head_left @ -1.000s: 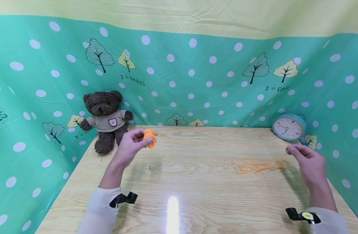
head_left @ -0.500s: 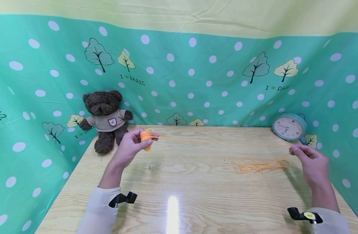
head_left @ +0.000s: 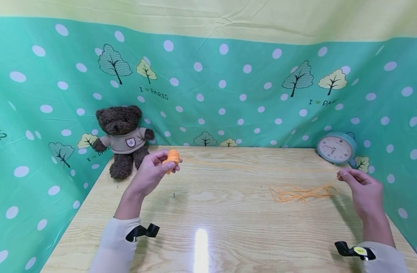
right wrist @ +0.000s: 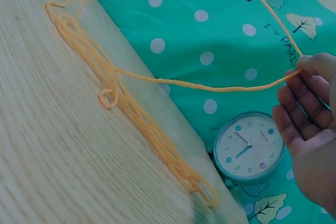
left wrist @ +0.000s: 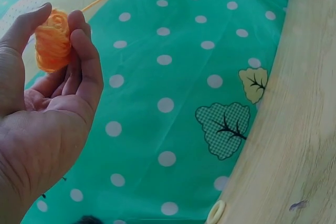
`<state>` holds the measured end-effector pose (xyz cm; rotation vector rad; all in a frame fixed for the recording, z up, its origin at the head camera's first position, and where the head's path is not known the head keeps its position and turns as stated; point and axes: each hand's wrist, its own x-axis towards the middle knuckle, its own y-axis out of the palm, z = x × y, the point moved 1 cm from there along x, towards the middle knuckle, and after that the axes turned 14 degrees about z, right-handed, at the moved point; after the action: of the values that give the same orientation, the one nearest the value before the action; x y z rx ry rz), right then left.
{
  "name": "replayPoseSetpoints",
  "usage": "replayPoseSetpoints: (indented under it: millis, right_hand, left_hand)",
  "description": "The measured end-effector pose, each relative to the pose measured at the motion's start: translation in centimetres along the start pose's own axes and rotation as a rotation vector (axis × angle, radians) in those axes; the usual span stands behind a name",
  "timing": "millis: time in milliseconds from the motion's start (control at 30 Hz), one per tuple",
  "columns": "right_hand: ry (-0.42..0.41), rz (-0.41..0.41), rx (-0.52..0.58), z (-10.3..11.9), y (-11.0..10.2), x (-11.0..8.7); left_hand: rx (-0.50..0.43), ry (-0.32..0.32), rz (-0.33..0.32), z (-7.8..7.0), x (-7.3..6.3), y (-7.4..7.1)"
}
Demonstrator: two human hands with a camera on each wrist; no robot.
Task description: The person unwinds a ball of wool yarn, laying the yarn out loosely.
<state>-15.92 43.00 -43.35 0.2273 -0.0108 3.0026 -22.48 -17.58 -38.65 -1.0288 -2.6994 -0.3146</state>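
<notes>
Head view: left hand (head_left: 150,172) holds the orange yarn ball (head_left: 173,156) above the tabletop (head_left: 228,227), thumb and fingers pinching it; right hand (head_left: 363,189) pinches the strand (head_left: 228,164), faintly stretched between the two. Loose yarn (head_left: 302,193) lies in long loops on the tabletop near the right hand. Teddy bear (head_left: 121,131) behind the left hand, alarm clock (head_left: 336,148) behind the right, curtain (head_left: 222,94) at the back; neither bear nor clock seems to block the strand. Left wrist view: ball looks light, soft, squashable; I'd grip its sides gently. Right wrist view: strand bends where thumb and fingers pinch it, other fingers loosely bent. Probably limp, not fragile; a light pinch suits it, though overlapping loops might snag.
</notes>
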Motion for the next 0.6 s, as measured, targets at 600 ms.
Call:
replayPoseSetpoints:
  millis: [600]
  right_hand:
    - [0.012,-0.042,0.095,-0.22,-1.00,-0.01]
  left_hand:
    - [0.030,-0.052,-0.208,0.19,0.14,-0.80]
